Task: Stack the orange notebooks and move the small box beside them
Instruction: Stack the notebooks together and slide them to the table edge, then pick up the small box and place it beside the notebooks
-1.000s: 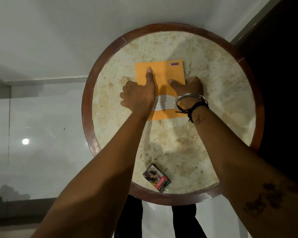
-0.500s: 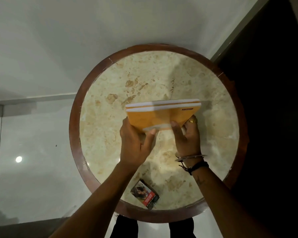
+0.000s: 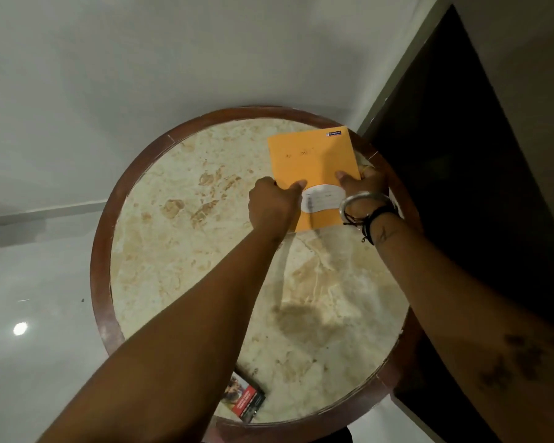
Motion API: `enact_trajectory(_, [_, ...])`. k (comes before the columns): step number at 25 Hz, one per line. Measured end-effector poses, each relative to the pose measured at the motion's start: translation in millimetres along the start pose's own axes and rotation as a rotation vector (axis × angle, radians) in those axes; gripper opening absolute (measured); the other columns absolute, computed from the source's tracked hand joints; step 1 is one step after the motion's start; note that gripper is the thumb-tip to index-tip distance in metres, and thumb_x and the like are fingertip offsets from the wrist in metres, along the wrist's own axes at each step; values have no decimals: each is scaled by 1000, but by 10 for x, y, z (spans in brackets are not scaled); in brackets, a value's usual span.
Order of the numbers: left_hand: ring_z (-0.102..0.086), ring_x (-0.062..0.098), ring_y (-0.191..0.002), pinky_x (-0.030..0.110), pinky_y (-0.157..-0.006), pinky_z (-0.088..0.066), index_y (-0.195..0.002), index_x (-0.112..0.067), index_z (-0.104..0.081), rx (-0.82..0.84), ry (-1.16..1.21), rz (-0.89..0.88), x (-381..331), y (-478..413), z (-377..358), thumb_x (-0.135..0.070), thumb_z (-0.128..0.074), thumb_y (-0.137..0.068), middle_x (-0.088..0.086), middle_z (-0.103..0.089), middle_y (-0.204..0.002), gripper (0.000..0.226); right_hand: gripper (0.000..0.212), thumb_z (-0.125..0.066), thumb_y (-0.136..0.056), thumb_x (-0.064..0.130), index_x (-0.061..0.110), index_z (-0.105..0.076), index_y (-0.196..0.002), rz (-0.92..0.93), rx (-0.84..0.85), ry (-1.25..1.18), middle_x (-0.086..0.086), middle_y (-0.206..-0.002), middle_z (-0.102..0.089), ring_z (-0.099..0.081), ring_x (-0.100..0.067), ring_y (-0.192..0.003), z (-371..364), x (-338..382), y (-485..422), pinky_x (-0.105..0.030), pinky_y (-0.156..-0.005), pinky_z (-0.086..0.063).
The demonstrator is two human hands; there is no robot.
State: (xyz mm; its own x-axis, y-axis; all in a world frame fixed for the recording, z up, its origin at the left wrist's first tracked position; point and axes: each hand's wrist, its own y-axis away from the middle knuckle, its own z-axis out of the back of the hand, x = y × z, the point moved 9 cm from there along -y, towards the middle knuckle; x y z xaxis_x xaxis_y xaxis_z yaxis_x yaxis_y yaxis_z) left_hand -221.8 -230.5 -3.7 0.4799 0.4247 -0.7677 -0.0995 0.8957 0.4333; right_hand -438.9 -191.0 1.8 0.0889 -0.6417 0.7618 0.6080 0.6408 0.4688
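With the orange notebooks [image 3: 311, 161] apparently stacked at the bench's [image 3: 179, 251] far-right rim, left hand [image 3: 274, 207] and right hand [image 3: 363, 187] pinching them, the small box [image 3: 245, 397] remains well apart at its near rim, unmoved.

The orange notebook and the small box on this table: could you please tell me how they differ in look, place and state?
The orange notebook is large, plain orange with a white label; the small box is little, printed in red and dark colours. The notebook lies at the table's far right edge, the box at the near edge. The left hand and right hand hold the notebook; the box lies untouched. Both rest flat.
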Motion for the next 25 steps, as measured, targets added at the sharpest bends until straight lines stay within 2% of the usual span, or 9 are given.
enact_trajectory(3, [-58,27,-70,31,-50,-29,-73,-12,-50,-39,-119,-42,-133,-81,-131,-52,-79,-80,2,-53,-69,50,41,-71,-85,17,8,-61,-124,36,-40,-24,-7,-120,-67,-64,-27,-107,85,1,-235,-37,-87,-49])
enact_trajectory(6, [-55,23,-72,31,-52,-29,-80,-14,-52,-41,-294,-138,-283,-50,-209,-57,-72,-85,1,-55,-77,48,40,-71,-84,26,8,-63,-119,27,-115,55,-13,-121,-69,-65,-32,-108,169,-123,-341,-39,-86,-50])
enact_trajectory(10, [-64,26,-81,32,-59,-39,-87,-10,-63,-36,-374,-189,-255,44,-156,-61,-63,-90,6,-66,-90,51,55,-71,-79,42,13,-58,-124,-2,-200,279,-15,-135,-56,-55,-41,-120,237,-198,-387,-57,-99,-46])
enact_trajectory(14, [-64,32,-109,43,-85,-54,-117,-9,-71,-231,-459,-436,-182,298,465,-65,-56,-94,14,-67,-121,62,54,-62,-83,45,10,-55,-124,121,-325,342,-21,-138,-45,-47,-41,-124,482,-178,125,-54,-102,-42])
enact_trajectory(16, [-43,35,-142,51,-116,-36,-141,-14,-58,-208,-516,-414,157,345,878,-68,-53,-94,18,-47,-153,72,52,-56,-79,52,13,-58,-114,261,-243,288,-20,-130,-52,-51,-39,-121,399,-366,700,-55,-99,-45])
enact_trajectory(19, [4,34,-159,56,-122,6,-163,-21,-19,-129,-645,-316,890,441,1468,-76,-47,-91,14,1,-173,96,59,-60,-78,57,12,-59,-117,420,31,442,-16,-119,-57,-55,-35,-112,-19,-781,1841,-51,-91,-52])
enact_trajectory(21, [13,35,-158,63,-123,10,-165,-22,-2,-63,-785,-340,1298,529,1584,-80,-40,-88,15,12,-172,103,71,-59,-77,68,10,-61,-118,555,174,615,-15,-116,-59,-59,-33,-105,-373,-990,2595,-45,-79,-56])
enact_trajectory(23, [12,35,-158,67,-123,3,-165,-25,0,-24,-831,-347,1529,569,1540,-84,-32,-87,15,12,-172,103,84,-49,-74,81,13,-60,-121,607,282,761,-13,-114,-61,-59,-32,-102,-688,-1175,3070,-42,-74,-55])
enact_trajectory(25, [10,35,-159,65,-124,1,-165,-27,-5,-26,-838,-343,1595,528,1533,-87,-29,-86,14,9,-173,102,73,-53,-75,76,17,-59,-118,649,323,879,-7,-109,-59,-59,-31,-95,-942,-1260,3252,-42,-69,-52])
